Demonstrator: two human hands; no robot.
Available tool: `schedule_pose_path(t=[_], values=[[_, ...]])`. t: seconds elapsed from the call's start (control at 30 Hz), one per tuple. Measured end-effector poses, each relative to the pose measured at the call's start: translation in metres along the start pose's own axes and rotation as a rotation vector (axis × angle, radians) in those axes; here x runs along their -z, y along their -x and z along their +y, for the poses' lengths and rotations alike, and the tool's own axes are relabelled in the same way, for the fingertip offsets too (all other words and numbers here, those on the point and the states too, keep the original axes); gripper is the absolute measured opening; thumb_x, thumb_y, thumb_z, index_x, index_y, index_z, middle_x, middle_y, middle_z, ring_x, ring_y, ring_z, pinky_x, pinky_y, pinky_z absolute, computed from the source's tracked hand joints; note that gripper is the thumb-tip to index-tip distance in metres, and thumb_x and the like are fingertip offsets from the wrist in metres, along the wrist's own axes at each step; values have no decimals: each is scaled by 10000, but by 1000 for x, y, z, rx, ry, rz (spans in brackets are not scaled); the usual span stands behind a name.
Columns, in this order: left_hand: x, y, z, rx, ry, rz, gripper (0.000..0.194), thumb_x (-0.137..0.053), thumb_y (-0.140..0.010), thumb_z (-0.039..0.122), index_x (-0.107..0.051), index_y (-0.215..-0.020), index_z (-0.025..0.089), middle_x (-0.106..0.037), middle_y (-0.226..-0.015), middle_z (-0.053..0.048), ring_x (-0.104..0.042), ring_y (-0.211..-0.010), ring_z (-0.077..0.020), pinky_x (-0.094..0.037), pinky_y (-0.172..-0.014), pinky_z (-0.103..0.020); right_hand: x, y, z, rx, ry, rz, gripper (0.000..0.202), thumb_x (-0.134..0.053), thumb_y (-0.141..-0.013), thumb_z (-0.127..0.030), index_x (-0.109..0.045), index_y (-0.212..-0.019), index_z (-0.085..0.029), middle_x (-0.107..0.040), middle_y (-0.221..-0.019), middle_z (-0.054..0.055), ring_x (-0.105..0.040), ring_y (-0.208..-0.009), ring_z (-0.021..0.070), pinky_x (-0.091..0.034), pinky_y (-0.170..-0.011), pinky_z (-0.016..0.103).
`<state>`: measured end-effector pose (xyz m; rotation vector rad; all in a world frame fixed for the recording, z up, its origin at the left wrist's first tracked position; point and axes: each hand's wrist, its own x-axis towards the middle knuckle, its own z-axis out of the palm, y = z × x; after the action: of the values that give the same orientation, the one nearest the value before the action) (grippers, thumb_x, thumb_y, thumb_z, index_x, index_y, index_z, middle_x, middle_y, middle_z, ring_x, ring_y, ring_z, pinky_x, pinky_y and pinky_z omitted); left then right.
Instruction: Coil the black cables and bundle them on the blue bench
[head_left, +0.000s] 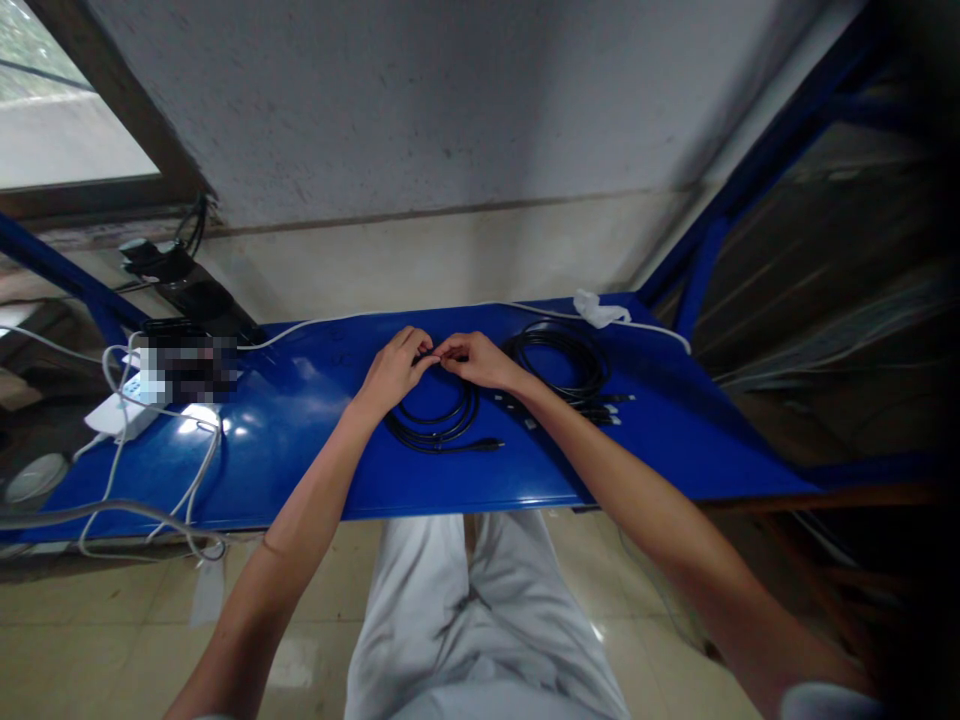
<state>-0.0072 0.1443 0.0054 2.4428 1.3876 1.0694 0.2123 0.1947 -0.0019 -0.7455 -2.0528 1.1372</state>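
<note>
Midway along the counter (300, 470), our left hand (397, 362) and right hand (476, 360) pinch narrowly, nearly meeting, at the far side of a coiled black cable (435, 440); exactly what they hold there, we cannot tell. A loose grip could let the loops spring open, we judge. Toward the back left corner is a dark bottle (199, 290), contents hidden.

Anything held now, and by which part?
Left hand and right hand meet at the far side of the left black cable coil; what they pinch, if anything, is too small to tell.
</note>
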Motion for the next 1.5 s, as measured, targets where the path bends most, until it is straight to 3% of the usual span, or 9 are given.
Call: schedule_pose_path(t=[0.37, 0.63, 0.77, 1.0, 1.5], values=[[3, -1, 8, 19, -105, 107, 165, -786, -986, 325, -675, -964, 205, -673, -1007, -56, -668, -967, -225, -549, -894, -360, -4, -1, 7, 36, 15, 77, 141, -798, -851, -280, -814, -953, -185, -791, -935, 50, -744, -821, 195, -587, -815, 321], [3, -2, 10, 0, -117, 37, 87, -730, -1018, 287, -727, -972, 213, -692, -1043, -65, -675, -1021, -235, -553, -956, -385, -6, -1, 10, 53, 81, 115, 98, -775, -855, -200, -795, -951, -207, -791, -928, 29, -746, -826, 185, -586, -825, 309], [4, -2, 10, -8, -96, 10, 51, -694, -1030, 254, -730, -1031, 218, -698, -1098, -74, -685, -1055, -237, -557, -968, -390, -6, 0, 6, 30, 53, 142, 187, -785, -823, -181, -738, -1002, -203, -787, -912, 19, -745, -824, 180, -590, -814, 302], [3, -1, 8, -18, -117, 3, 97, -704, -1025, 258, -686, -1113, 222, -697, -1111, -66, -679, -987, -227, -554, -940, -389, -5, 2, -1, 30, 35, 155, 182, -793, -831, -261, -692, -973, -209, -769, -891, 23, -728, -799, 183, -588, -790, 315], [7, 0, 12, -60, -188, -67, 127, -613, -1071, 255, -728, -1115, 223, -678, -1185, -90, -671, -1092, -248, -535, -995, -412, -5, 2, -5, 18, 31, 143, 207, -781, -827, -289, -686, -994, -210, -769, -911, 31, -727, -804, 184, -586, -796, 313]])
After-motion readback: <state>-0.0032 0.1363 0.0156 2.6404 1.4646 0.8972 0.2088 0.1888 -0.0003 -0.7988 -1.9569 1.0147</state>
